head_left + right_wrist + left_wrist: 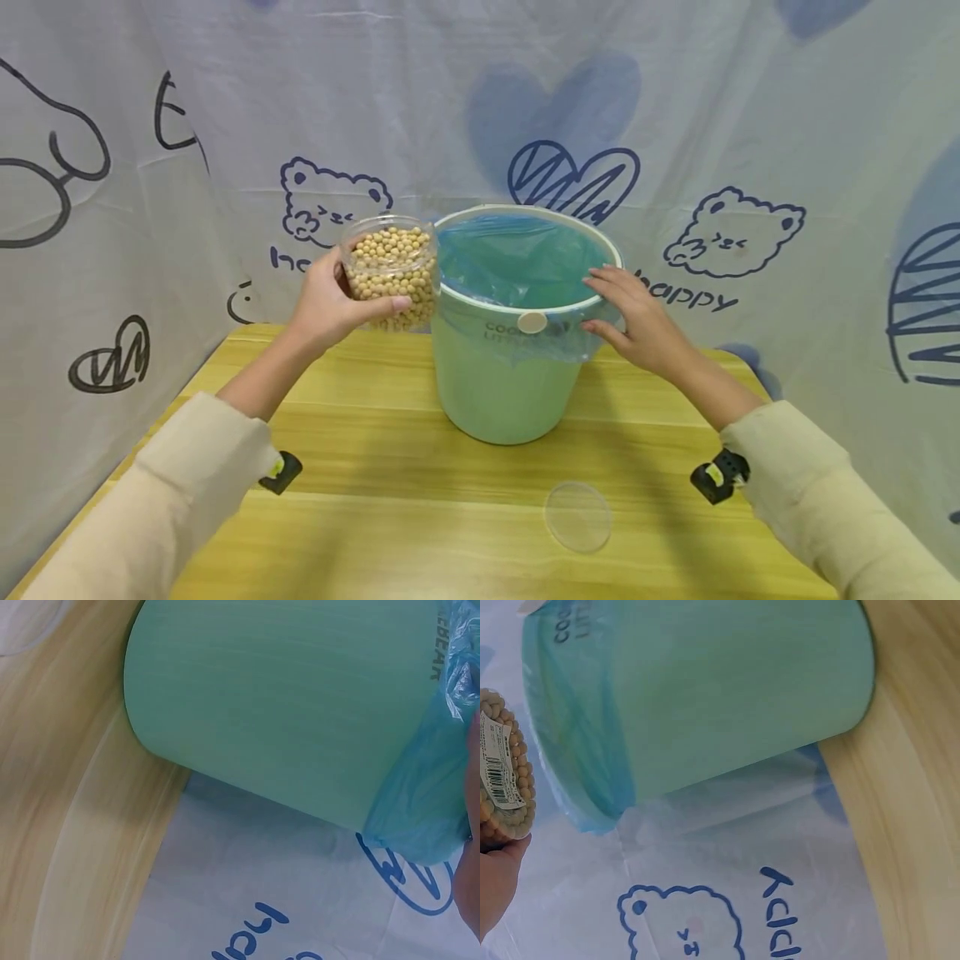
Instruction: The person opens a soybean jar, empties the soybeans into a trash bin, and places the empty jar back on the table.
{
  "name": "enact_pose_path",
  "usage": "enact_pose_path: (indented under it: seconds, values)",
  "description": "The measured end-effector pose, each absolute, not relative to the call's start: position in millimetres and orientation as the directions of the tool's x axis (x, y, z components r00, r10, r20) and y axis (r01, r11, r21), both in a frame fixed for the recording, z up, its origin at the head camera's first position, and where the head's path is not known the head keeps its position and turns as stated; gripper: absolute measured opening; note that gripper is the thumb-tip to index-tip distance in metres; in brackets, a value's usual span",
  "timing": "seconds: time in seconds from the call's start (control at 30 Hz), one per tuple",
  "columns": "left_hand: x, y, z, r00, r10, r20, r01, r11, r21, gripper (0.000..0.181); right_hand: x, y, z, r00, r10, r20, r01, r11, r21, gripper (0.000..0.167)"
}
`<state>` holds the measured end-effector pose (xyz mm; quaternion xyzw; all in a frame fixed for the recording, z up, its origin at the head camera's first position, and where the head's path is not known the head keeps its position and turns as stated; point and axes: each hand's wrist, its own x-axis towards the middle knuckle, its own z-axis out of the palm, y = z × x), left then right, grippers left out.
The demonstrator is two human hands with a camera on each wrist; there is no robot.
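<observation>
A clear plastic jar of soybeans (393, 275) is held beside the left rim of a pale green trash bin (510, 375). My left hand (330, 304) grips it, thumb across the front and the other fingers mostly hidden behind. A barcode label (499, 765) shows on the jar's base in the left wrist view. A translucent blue bag (517, 250) lines the bin, its edge folded down outside the rim. With fingers extended over the right side of that rim, my right hand (637, 321) touches the bag, thumb lower on the outside.
A clear round lid (577, 517) lies flat on the wood-grain table (420, 517), in front of the bin. Behind and at both sides hangs a pale curtain (420, 100) printed with bears and hearts.
</observation>
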<state>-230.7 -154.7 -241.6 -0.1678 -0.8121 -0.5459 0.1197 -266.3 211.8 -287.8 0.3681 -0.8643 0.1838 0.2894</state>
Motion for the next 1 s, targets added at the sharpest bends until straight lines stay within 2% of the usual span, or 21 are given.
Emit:
enact_pose_path:
  seconds: [0.3, 0.63, 1.0]
  values:
    - [-247.1, -143.7, -220.7, -0.927, 0.109, 0.360, 0.376, 0.299, 0.877, 0.076, -267.1, 210.6, -288.4, -0.568, -0.515, 0.642, -0.734, 0.670, -0.112, 0.051]
    - [-265.7, -124.9, -211.4, -0.923, 0.079, 0.376, 0.384, 0.235, 0.893, 0.074, -268.9, 210.0, -292.2, -0.541, -0.504, 0.673, -0.749, 0.653, -0.114, 0.049]
    - [-280.3, -102.6, -209.5, -0.920, 0.048, 0.389, 0.387, 0.269, 0.882, 0.076, -270.8, 208.0, -294.9, -0.533, -0.501, 0.682, -0.743, 0.663, -0.094, 0.050]
